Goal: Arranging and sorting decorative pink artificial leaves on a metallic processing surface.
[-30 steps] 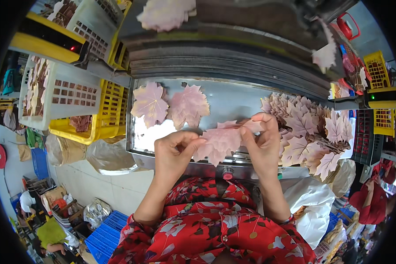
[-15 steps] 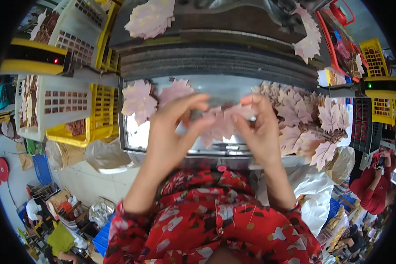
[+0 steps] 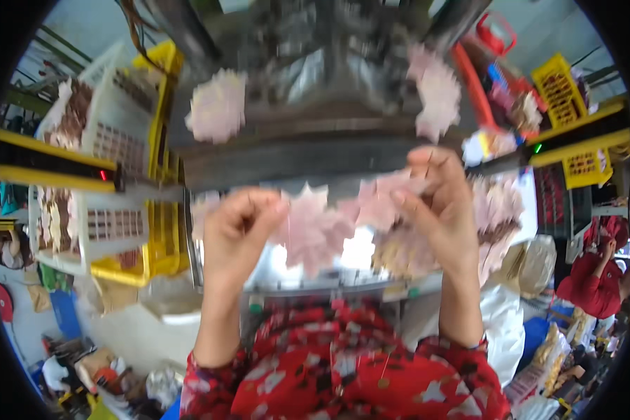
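My left hand (image 3: 239,238) pinches the edge of a pale pink, maple-shaped leaf (image 3: 315,234) between thumb and fingers. A second pink leaf (image 3: 381,203) is gripped by my right hand (image 3: 446,213), with thumb in front and fingers behind. Both leaves are thin and jagged, held above a shiny metal tray (image 3: 259,280), and their edges seem to meet or overlap between my hands. Blur hides whether each is one leaf or several. Below my right hand lie more leaves (image 3: 404,252), and another pile (image 3: 495,203) lies at the tray's right.
Beyond the tray, a dark machine bed carries one leaf stack (image 3: 218,108) at left and another (image 3: 437,98) at right. Yellow-cased bars (image 3: 56,164) with small lights flank it. White baskets (image 3: 112,224), yellow crates (image 3: 136,269) and a red basket (image 3: 472,87) stand around. A co-worker in red (image 3: 591,283) is at far right.
My hands have moved apart, and the leaves between them are now spread wider. The view has tipped toward the machine; the leaf stacks on its bed appear lower in the picture.
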Tool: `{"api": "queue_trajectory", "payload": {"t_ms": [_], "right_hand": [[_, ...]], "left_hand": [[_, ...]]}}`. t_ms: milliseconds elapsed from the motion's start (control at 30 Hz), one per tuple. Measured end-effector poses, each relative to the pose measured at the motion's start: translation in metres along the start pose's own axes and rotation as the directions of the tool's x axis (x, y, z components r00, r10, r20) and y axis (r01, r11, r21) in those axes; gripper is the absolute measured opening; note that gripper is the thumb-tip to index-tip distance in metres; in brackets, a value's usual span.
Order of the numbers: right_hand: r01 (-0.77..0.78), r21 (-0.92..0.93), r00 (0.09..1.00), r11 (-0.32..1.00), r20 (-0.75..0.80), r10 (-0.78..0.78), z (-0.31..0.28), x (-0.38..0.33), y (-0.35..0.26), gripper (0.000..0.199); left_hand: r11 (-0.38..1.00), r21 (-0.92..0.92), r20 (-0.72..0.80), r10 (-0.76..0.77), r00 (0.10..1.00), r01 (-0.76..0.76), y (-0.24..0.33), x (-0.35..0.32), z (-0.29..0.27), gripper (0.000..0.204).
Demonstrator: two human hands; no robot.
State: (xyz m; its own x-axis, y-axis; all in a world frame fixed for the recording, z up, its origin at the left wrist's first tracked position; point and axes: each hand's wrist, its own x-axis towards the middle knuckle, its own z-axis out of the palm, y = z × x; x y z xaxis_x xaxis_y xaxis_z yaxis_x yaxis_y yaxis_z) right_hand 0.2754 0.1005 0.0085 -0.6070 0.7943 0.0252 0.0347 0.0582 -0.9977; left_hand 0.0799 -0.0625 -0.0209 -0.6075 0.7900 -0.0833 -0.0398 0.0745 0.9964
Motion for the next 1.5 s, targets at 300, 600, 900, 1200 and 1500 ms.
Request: {"api": "queue_trajectory", "payload": {"t_ms": [300, 600, 900, 1200, 1500], "right_hand": [[0.455, -0.679, 0.85, 0.576, 0.138, -0.509, -0.021, 0.227, -0.02, 0.046], [0.349, -0.821, 0.892, 0.452, 0.144, -0.428, -0.007, 0.268, -0.011, 0.045], [0.337, -0.83, 0.891, 0.445, 0.128, -0.436, 0.0, 0.298, -0.013, 0.045], [0.327, -0.831, 0.893, 0.449, 0.116, -0.436, -0.013, 0.292, -0.013, 0.044], [0.354, -0.811, 0.871, 0.466, 0.104, -0.48, 0.007, 0.293, -0.022, 0.044]], "left_hand": [[0.668, 0.438, 0.059, 0.647, 0.76, -0.602, 0.089, 0.118, 0.055, 0.013], [0.438, 0.748, 0.046, 0.715, 0.697, -0.499, 0.067, 0.175, 0.079, 0.024], [0.411, 0.754, 0.093, 0.705, 0.703, -0.512, 0.052, 0.236, 0.079, 0.048], [0.613, 0.623, -0.061, 0.657, 0.751, -0.486, 0.053, 0.175, 0.019, 0.022], [0.458, 0.842, -0.034, 0.57, 0.821, -0.283, 0.023, 0.155, -0.044, 0.029]]}}
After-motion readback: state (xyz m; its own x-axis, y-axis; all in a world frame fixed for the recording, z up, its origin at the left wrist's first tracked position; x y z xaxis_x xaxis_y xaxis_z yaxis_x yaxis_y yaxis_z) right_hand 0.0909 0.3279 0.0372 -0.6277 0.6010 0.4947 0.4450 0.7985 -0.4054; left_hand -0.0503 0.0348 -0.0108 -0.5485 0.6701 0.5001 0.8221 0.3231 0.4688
